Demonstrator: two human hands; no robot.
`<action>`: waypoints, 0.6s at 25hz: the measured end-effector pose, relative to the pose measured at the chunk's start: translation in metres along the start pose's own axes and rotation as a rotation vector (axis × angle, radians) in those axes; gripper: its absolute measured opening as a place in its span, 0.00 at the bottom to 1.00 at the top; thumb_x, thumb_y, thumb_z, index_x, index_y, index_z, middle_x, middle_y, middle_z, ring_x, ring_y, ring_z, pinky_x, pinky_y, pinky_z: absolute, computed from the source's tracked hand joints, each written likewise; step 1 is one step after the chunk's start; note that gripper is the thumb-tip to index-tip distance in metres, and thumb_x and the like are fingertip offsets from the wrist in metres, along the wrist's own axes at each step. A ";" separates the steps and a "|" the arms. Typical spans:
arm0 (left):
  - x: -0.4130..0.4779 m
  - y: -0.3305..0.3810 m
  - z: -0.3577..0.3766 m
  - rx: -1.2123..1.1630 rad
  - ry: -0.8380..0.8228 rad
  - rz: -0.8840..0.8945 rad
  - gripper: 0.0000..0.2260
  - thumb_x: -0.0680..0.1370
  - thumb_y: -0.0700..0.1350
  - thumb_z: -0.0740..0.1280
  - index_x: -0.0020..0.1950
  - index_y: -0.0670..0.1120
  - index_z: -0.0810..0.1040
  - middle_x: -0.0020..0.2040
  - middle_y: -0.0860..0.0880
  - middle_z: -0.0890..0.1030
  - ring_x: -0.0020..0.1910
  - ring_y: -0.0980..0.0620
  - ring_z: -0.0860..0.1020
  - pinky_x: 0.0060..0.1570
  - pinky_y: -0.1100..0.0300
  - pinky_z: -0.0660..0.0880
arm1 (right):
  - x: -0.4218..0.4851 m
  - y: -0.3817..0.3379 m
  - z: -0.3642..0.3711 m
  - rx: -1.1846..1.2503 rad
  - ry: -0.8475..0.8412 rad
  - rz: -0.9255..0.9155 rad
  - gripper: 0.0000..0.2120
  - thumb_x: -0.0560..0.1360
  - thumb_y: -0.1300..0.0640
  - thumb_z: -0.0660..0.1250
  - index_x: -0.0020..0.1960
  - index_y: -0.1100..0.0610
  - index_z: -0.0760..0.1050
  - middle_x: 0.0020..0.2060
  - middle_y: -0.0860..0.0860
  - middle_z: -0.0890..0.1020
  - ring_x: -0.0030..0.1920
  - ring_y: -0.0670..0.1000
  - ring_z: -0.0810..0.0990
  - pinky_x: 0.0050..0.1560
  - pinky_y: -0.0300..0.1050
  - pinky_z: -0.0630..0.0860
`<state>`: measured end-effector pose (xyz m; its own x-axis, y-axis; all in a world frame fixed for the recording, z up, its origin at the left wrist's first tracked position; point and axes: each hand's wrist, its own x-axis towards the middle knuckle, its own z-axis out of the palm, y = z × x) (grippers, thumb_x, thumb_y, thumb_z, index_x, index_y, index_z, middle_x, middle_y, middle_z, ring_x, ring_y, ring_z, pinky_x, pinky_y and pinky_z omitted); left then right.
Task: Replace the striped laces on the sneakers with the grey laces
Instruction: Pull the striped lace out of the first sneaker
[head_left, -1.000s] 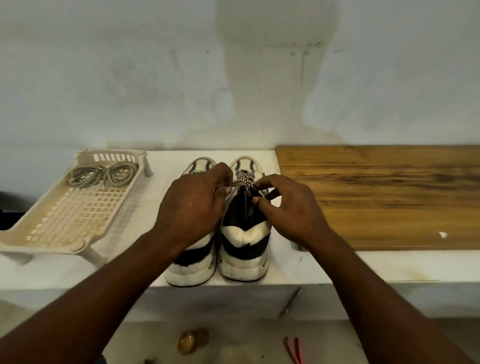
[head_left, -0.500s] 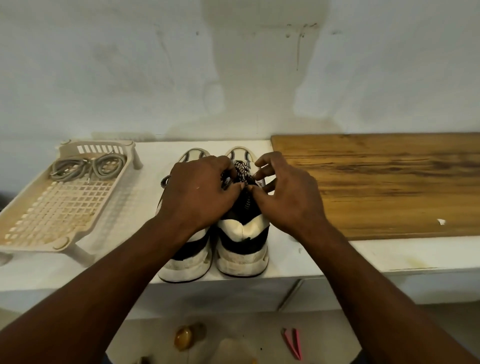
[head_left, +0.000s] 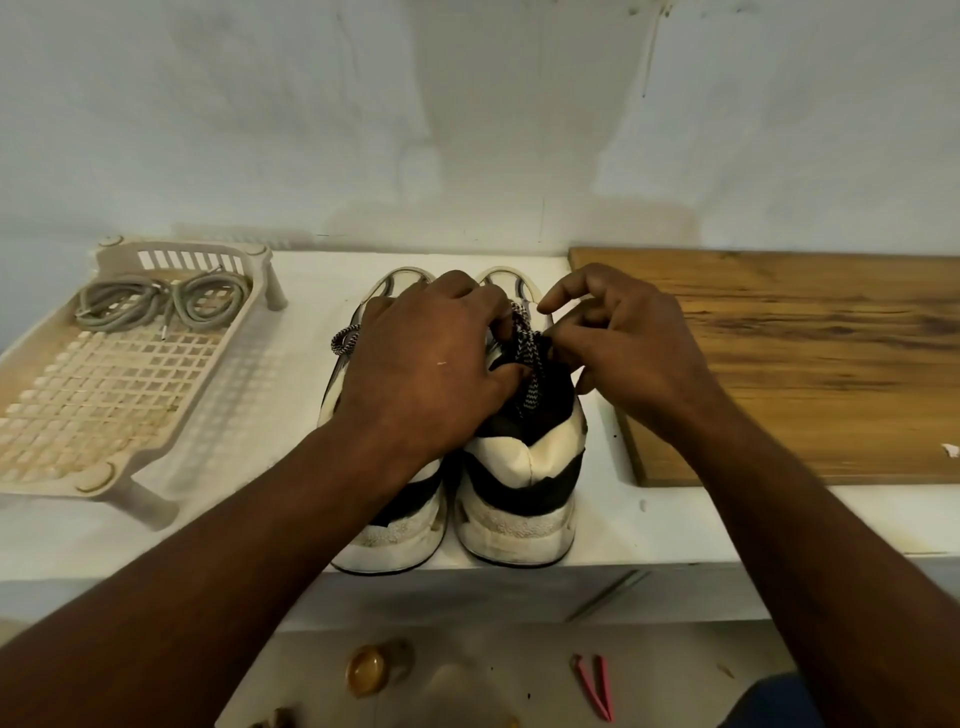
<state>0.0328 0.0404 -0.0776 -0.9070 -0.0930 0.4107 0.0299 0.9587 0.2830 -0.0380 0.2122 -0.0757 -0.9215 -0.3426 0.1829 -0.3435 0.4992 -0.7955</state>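
Two black-and-white sneakers stand side by side on the white shelf, heels toward me: the left sneaker (head_left: 395, 525) and the right sneaker (head_left: 524, 478). Both carry black-and-white striped laces (head_left: 530, 358). My left hand (head_left: 426, 369) lies over the left sneaker, fingers curled round the striped lace at the right sneaker's tongue. My right hand (head_left: 623, 353) pinches the same lace from the right side. A loop of the left sneaker's striped lace (head_left: 345, 338) sticks out left of my hand. The coiled grey laces (head_left: 156, 304) lie in the basket's far end.
A cream plastic lattice basket (head_left: 104, 395) stands on legs at the left of the white shelf (head_left: 675, 525). A wooden board (head_left: 805, 364) covers the shelf's right part. Below, on the floor, lie pink tweezers (head_left: 595, 686) and a small amber object (head_left: 366, 673).
Both hands stay at the right sneaker's laces; the right index finger has lifted and the lace now hangs between the hands. The view has drifted slightly.
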 end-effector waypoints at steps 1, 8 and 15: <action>-0.001 -0.001 0.001 -0.011 0.017 0.003 0.13 0.72 0.60 0.72 0.53 0.57 0.78 0.54 0.56 0.78 0.55 0.50 0.76 0.56 0.50 0.70 | 0.001 0.000 0.000 0.017 -0.011 0.012 0.12 0.72 0.63 0.70 0.49 0.47 0.81 0.36 0.49 0.86 0.39 0.50 0.86 0.41 0.59 0.85; -0.004 0.001 0.000 -0.077 0.086 -0.015 0.09 0.74 0.56 0.70 0.52 0.57 0.83 0.53 0.55 0.81 0.52 0.51 0.77 0.52 0.50 0.75 | -0.004 0.002 0.007 -0.013 0.047 0.008 0.08 0.70 0.57 0.71 0.46 0.45 0.82 0.37 0.44 0.86 0.41 0.45 0.85 0.43 0.54 0.85; -0.007 0.002 -0.002 -0.114 0.139 -0.034 0.09 0.73 0.53 0.73 0.51 0.53 0.87 0.51 0.55 0.82 0.51 0.51 0.78 0.51 0.51 0.76 | -0.021 -0.002 0.013 -0.302 -0.006 -0.154 0.15 0.73 0.53 0.74 0.58 0.46 0.76 0.50 0.40 0.84 0.45 0.43 0.83 0.46 0.46 0.81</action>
<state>0.0402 0.0422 -0.0787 -0.8416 -0.1691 0.5129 0.0545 0.9183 0.3922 -0.0155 0.2085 -0.0853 -0.8539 -0.4364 0.2837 -0.5175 0.6539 -0.5519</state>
